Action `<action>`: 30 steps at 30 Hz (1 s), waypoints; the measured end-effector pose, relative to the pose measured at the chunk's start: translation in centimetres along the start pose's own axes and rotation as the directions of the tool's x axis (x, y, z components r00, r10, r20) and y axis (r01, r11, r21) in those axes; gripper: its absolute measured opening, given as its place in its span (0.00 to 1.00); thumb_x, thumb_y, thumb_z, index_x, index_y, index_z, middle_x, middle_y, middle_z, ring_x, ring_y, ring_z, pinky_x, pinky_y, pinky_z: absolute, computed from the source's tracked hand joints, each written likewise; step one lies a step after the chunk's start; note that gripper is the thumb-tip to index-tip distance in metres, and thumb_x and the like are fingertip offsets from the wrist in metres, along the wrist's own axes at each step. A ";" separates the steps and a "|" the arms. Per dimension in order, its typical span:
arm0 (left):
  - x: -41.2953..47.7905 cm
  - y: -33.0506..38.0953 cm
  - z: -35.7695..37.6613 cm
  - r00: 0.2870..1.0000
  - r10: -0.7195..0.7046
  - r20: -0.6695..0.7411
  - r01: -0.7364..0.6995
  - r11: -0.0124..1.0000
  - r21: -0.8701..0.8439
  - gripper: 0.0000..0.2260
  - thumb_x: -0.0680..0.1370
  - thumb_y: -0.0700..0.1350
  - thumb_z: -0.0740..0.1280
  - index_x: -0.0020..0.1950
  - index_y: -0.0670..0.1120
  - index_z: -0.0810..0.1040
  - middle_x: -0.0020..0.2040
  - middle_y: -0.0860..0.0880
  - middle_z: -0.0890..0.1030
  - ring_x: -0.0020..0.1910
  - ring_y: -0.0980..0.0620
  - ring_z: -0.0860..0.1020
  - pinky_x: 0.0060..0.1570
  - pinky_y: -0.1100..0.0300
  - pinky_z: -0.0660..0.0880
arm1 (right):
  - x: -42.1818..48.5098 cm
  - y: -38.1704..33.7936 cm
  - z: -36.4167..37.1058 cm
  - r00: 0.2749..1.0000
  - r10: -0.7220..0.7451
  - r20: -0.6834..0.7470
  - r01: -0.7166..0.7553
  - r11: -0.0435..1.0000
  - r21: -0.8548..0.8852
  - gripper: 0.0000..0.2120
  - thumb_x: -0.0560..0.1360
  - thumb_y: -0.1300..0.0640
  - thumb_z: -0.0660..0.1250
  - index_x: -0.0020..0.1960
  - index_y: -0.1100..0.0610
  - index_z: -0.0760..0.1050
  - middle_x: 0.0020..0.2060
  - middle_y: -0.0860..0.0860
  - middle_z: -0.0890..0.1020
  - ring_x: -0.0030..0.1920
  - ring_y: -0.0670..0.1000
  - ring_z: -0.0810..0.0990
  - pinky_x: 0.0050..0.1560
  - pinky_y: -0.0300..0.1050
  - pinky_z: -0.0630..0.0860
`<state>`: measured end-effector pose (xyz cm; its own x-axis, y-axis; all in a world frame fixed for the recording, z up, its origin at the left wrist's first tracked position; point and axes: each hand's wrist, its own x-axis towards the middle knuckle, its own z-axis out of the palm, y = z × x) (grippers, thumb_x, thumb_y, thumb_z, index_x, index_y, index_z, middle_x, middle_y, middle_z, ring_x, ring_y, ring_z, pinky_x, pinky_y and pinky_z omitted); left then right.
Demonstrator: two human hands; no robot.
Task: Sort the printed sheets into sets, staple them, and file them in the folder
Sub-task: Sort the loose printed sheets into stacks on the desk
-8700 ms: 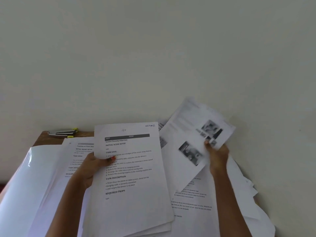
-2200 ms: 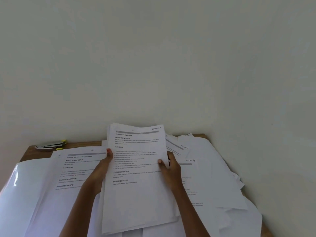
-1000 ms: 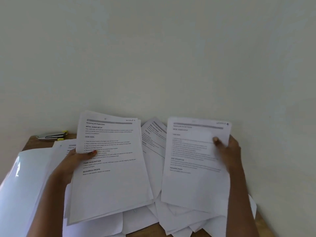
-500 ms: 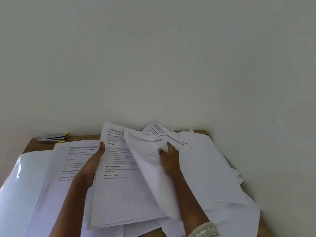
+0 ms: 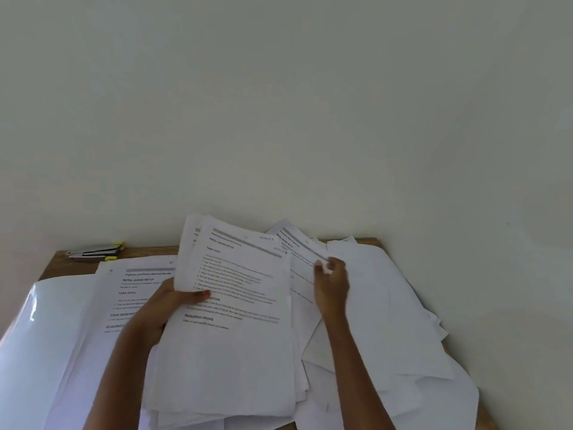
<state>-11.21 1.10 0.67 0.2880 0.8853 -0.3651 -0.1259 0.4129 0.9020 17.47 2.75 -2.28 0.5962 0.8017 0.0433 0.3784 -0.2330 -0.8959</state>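
Holding the stack of printed sheets (image 5: 235, 321) above the table (image 5: 66, 266) in the left hand (image 5: 167, 308), thumb clamped on the top page, while pinching the edge of the next sheet (image 5: 302, 248) on the loose heap (image 5: 387, 305) with the right hand (image 5: 331, 283). Judged early: sorting only, nothing stapled, stapler (image 5: 96, 252) untouched at the far edge, folder (image 5: 37, 336) at the left not yet used. Since half a second ago, swinging page laid onto the stack, right hand gone back to the heap
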 end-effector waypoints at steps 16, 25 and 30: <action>0.8 -1.1 -3.8 0.964 -0.128 -0.234 0.128 0.992 -0.015 0.18 0.71 0.33 0.70 0.61 0.41 0.77 0.52 0.37 0.83 0.47 0.35 0.82 0.41 0.44 0.81 | 2.3 -0.4 -0.3 0.949 0.314 -0.018 -0.290 0.850 -0.439 0.42 0.66 0.49 0.78 0.68 0.63 0.56 0.64 0.63 0.68 0.63 0.63 0.70 0.60 0.54 0.71; 1.4 -1.3 -3.7 0.951 -0.159 -0.266 0.186 0.979 0.081 0.15 0.73 0.32 0.70 0.59 0.41 0.76 0.52 0.37 0.82 0.48 0.37 0.81 0.48 0.46 0.77 | 4.1 0.2 -1.9 0.850 0.312 0.425 -0.481 0.788 0.385 0.20 0.69 0.65 0.74 0.59 0.67 0.76 0.54 0.62 0.82 0.50 0.58 0.82 0.51 0.53 0.79; 1.3 -1.2 -3.5 0.958 -0.126 -0.258 0.147 0.987 0.064 0.15 0.73 0.32 0.71 0.57 0.42 0.77 0.51 0.38 0.83 0.48 0.37 0.81 0.49 0.45 0.78 | 0.9 1.1 -1.4 0.948 0.145 0.283 -0.152 0.988 0.006 0.20 0.65 0.62 0.78 0.56 0.57 0.79 0.52 0.52 0.82 0.54 0.54 0.80 0.57 0.48 0.76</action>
<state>-14.04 2.54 -1.67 0.0470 0.8514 -0.5224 -0.0215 0.5237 0.8516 19.43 2.44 -2.55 0.4192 0.8824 -0.2139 0.2791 -0.3494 -0.8944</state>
